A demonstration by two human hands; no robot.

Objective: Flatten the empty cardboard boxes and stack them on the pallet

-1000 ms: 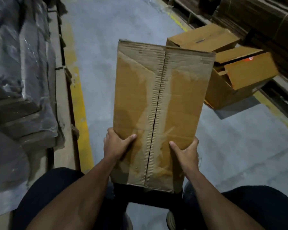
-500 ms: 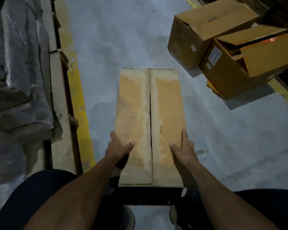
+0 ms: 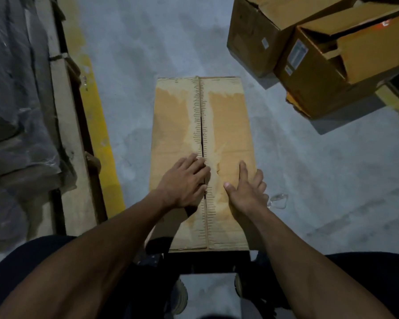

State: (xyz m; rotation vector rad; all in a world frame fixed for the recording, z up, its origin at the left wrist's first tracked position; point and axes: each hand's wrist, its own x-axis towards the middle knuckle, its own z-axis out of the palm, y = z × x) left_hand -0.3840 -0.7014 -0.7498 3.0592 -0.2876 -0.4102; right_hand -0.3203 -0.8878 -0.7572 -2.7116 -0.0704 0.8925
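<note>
Concrete floor (image 3: pixel 148 54) — both flat hands (image 3: pixel 184 183) press the box (image 3: pixel 228 125)

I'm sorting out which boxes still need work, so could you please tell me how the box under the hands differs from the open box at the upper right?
The box under the hands has its two top flaps shut, meeting at a centre seam; the open box has flaps apart, showing its inside. The first faces its flaps up; the second sits tilted. The first's top has torn, pale patches; the second bears printed labels. Both are brown cardboard, not flattened.
</note>
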